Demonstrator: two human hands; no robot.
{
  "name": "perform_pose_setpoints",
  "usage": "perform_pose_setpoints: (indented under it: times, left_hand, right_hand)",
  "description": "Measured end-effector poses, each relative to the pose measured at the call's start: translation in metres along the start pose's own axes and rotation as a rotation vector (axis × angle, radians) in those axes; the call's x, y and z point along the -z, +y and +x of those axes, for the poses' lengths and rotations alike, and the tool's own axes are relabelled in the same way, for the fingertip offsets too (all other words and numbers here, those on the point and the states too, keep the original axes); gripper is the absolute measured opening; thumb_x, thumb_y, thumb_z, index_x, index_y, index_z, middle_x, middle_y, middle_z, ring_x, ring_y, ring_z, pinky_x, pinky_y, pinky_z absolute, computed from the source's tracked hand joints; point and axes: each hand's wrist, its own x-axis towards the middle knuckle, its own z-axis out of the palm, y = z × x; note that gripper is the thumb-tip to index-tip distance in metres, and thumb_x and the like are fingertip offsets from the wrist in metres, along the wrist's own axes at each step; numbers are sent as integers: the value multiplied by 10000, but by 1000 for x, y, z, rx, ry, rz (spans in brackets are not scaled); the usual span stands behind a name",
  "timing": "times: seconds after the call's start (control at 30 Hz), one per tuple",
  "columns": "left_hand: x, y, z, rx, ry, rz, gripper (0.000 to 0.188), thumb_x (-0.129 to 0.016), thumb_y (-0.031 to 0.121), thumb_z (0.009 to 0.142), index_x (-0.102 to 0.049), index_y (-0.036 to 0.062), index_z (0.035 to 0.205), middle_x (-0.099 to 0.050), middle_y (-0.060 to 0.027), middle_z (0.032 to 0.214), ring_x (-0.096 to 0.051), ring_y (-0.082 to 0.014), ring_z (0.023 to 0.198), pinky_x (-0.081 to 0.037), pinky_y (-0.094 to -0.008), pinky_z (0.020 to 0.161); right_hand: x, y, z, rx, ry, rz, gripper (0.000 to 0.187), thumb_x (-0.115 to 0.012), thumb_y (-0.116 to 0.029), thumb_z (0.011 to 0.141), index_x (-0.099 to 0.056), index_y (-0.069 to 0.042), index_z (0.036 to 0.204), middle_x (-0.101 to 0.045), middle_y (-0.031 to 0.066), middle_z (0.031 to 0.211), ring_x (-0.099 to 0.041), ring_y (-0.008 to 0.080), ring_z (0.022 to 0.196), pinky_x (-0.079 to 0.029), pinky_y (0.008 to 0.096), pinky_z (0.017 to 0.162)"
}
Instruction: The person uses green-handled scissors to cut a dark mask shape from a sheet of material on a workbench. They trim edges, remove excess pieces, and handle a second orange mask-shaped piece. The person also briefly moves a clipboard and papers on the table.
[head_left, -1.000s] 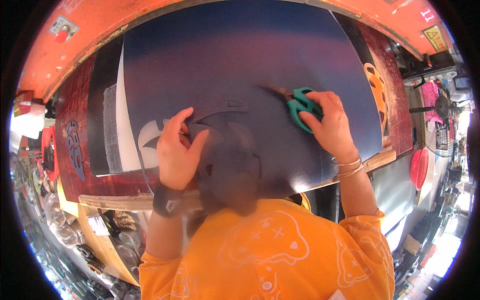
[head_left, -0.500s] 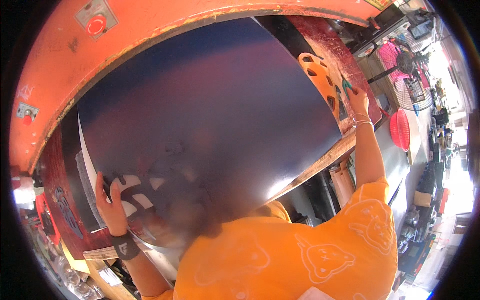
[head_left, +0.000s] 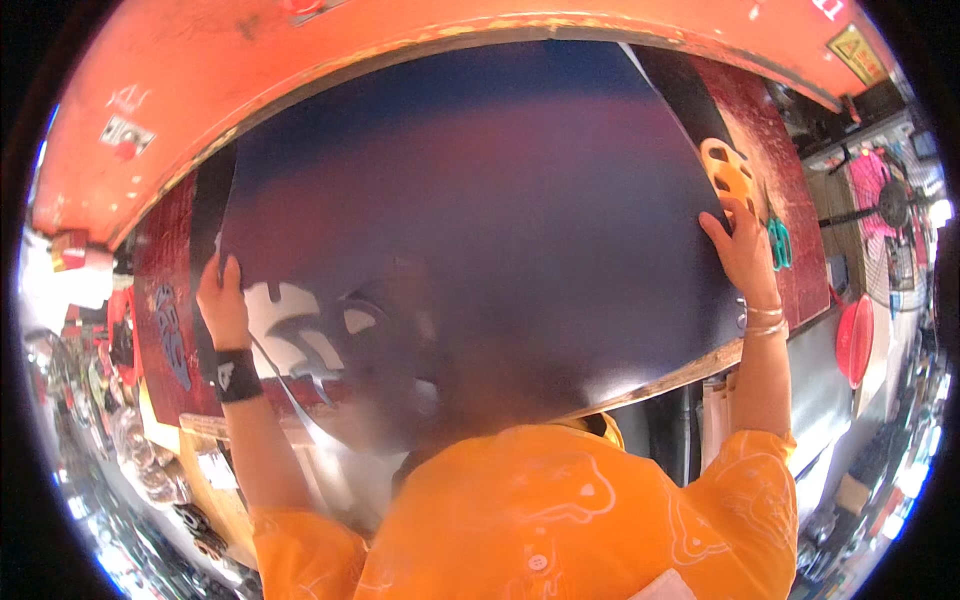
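A large dark, glossy sheet (head_left: 480,220) spreads across the work surface under the orange machine. Shapes have been cut out of its lower left part, and pale cut-out openings (head_left: 285,320) show there. My left hand (head_left: 225,305) pinches the sheet's left edge between thumb and fingers. At the right edge my right hand (head_left: 748,255) rests with thumb and fingers spread, the thumb over the sheet. Just beyond its fingertips lies a yellow-orange flat piece with holes (head_left: 728,165). A teal looped tool (head_left: 779,243) lies on the board right of that hand.
The orange machine body (head_left: 400,30) arches over the far side. Worn dark-red board (head_left: 165,300) shows at both sides, and a wooden edge (head_left: 690,375) runs along the near side. A red basket (head_left: 854,340) and a fan (head_left: 893,205) stand to the right.
My right hand has let go of the teal tool, which now lies on the board, and has come to the sheet's right edge. My left hand has moved farther up the left edge.
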Motion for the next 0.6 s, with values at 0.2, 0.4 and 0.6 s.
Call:
perform_pose_setpoints:
  times: [0.2,0.4,0.6]
  left_hand:
    - [66,-62,80,-68,-14,-10,393,-570,171,906,-536,-82,1204,-620,-138,1140,-559,-173,1035,-416,-291,924]
    - [214,-218,172,-225,-80,833,402,-579,232,864,-569,31,1212,-561,-149,1239,-553,-276,1116,-443,-357,939]
    - [196,-211,157,81,183,266,591,-635,230,846,-399,64,1361,-470,-181,1330,-496,-298,1179,-370,-386,1019]
  right_hand:
    - [-16,-70,-26,77,-10,173,327,-624,-175,851,-530,17,1098,-636,229,807,-643,360,772,-489,404,634]
    - [-77,-196,-63,248,-294,232,327,-517,-240,898,-499,10,1108,-636,231,794,-632,398,754,-501,485,677]
    - [-97,-186,-63,509,-186,354,387,-620,-276,834,-563,-86,1167,-633,155,991,-585,327,991,-462,432,867]
